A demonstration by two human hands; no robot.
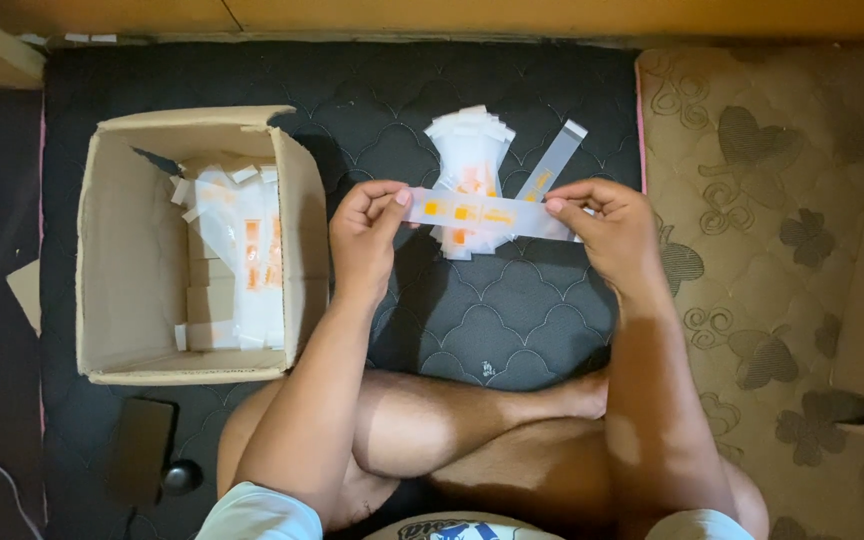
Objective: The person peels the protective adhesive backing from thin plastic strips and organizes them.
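Above the black quilted mat point(512, 320), the left hand point(364, 235) and the right hand point(607, 225) stretched a narrow clear plastic sleeve with orange print point(482, 213) crosswise between them, each pinching one end between thumb and fingertips. Just beneath it lay a fanned pile of similar sleeves point(469, 150), one loose sleeve point(555, 160) beside it. An open cardboard box point(122, 250) to the left held more sleeves.
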